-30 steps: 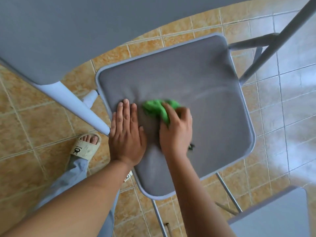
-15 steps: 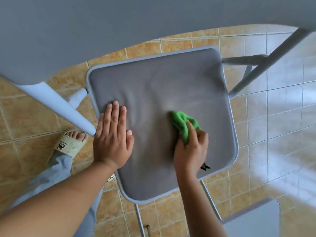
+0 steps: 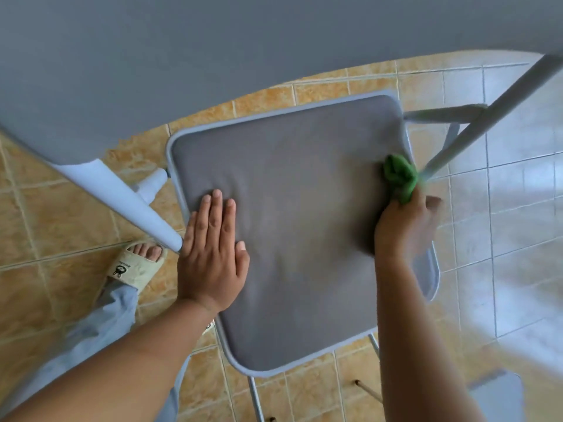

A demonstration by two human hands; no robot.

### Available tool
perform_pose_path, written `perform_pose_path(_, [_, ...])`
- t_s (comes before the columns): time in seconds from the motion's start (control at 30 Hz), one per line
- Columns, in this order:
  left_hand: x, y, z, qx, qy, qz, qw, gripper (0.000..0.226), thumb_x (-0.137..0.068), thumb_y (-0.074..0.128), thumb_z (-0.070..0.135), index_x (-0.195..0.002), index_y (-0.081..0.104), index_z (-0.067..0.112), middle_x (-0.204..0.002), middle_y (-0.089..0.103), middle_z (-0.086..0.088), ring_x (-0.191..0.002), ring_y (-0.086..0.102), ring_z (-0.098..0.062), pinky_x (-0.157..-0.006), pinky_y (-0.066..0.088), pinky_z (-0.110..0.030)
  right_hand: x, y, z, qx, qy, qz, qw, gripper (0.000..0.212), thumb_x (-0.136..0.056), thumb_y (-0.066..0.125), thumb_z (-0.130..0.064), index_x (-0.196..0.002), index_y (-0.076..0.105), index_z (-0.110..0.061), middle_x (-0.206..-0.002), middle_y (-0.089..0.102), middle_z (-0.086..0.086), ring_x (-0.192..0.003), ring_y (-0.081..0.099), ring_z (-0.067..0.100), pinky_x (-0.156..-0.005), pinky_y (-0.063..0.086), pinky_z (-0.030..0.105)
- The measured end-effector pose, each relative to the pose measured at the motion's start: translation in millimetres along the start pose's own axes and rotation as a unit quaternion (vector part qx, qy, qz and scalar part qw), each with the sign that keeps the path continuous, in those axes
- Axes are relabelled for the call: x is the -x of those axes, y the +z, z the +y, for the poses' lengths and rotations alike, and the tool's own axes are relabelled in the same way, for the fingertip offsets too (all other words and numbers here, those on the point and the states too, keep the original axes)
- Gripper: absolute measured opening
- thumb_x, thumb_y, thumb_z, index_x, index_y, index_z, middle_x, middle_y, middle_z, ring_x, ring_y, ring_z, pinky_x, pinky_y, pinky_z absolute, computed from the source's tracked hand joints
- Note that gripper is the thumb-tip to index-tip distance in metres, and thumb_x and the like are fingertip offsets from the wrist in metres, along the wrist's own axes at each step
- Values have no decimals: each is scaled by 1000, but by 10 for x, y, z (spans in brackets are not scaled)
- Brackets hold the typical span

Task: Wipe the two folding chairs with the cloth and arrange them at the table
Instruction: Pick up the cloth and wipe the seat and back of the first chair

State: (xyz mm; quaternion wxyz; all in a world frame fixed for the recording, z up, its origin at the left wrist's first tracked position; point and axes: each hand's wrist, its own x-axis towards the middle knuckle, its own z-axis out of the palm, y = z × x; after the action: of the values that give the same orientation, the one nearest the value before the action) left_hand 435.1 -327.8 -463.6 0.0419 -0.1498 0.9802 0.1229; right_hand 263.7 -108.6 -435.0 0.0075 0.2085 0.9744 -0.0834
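Sliding across the seat, the right hand [image 3: 403, 226] has taken the bunched green cloth [image 3: 399, 175] from the middle of the grey padded chair seat [image 3: 304, 233] over to its right edge. Its fingers are curling round the cloth and gripping it, and the cloth is pressing on the seat just beside the pale metal chair leg [image 3: 487, 117] that is slanting up to the right. This hand is looking a bit blurry.

The left hand [image 3: 213, 254] is staying in the same spot on the left part of the seat. Its fingers [image 3: 217, 208] are lying flat and straight, close together, pushing down on the padding and holding nothing. Little creases are showing in the padding beside it.

A big grey chair back [image 3: 182, 56] is filling the top of the view, and its pale side bar [image 3: 128, 202] is coming down to just beside the left hand.

Under the chair, the orange and white tiled floor [image 3: 61, 208] is showing. A foot in a cream slipper [image 3: 137, 266] is standing on the tiles to the left of the seat, with a pale blue trouser leg [image 3: 100, 324] above it. A corner of another grey seat [image 3: 499, 397] is peeking in at the bottom right.
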Motion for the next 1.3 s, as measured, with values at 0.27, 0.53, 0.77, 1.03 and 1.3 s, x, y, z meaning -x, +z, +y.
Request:
perform_pose_path(0.27, [-16, 8, -12, 3, 7, 0, 1000, 66, -87, 37, 26, -147, 31, 0, -155, 24, -22, -145, 20, -32, -119, 16, -44, 447, 210, -809, -35, -239, -64, 968, 43, -80, 53, -15, -122, 60, -23, -108, 54, 14, -95, 54, 36, -67, 48, 42])
perform_pose_path(0.53, [4, 8, 4, 17, 17, 14, 1000, 67, -86, 40, 25, -147, 31, 1, -155, 25, -22, -145, 20, -32, -121, 13, -42, -647, 64, -557, 73, -135, -24, 988, 41, -91, 37, -17, -131, 47, -21, -127, 49, 18, -114, 49, 39, -87, 44, 50])
perform_pose_path(0.77, [-3, 68, -25, 15, 12, 29, 999, 67, -87, 41, 26, -148, 29, 2, -155, 24, -21, -146, 19, -31, -120, 15, -43, 1230, 8, -116, -50, -41, -55, 996, 47, -86, 53, -23, -132, 52, -25, -111, 52, 14, -95, 57, 38, -70, 49, 43])
perform_pose_path(1.03, [-7, 108, -45, 32, 25, 36, 999, 68, -85, 40, 27, -148, 30, 4, -156, 24, -19, -146, 18, -29, -121, 11, -41, 10, 231, -664, -4, -261, -61, 963, 41, -88, 52, -30, -129, 51, -32, -116, 54, 10, -102, 56, 36, -69, 48, 42])
perform_pose_path(1.3, [5, 85, -61, 39, 31, 28, 998, 67, -85, 44, 24, -147, 32, 1, -154, 27, -22, -145, 23, -33, -119, 12, -41, 1011, -210, 918, -12, 124, -15, 992, 36, -94, 48, -30, -129, 52, -21, -114, 50, 17, -100, 55, 39, -78, 45, 43])
